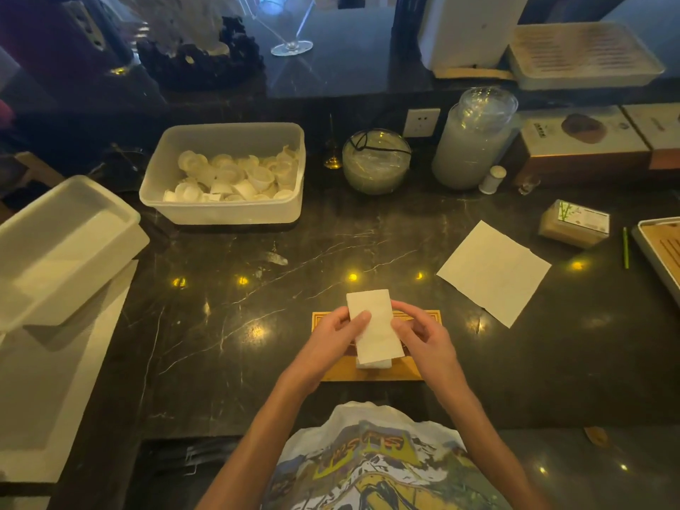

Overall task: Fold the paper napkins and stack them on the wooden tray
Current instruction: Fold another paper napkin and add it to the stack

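Your left hand (336, 334) pinches one long edge of the folded napkin (373, 325) and your right hand (423, 338) pinches the other, just over the wooden tray (403, 369). It's super light and floppy, so I'd grip both edges and lay it down flat. The unfolded napkin (493, 272) sits off to the right.

Both hands hold a folded white napkin (372, 323) just above the wooden tray (368, 374) at the near middle of the dark marble counter (228, 307). The left hand (335, 336) pinches its left edge with the thumb on top, and the right hand (421, 338) grips its right edge. A folded napkin (373, 364) already lies on the tray beneath. An unfolded napkin (493, 270) lies flat to the right, well apart. Far left stands a plastic tub (220, 215) of small white cups (235, 176).
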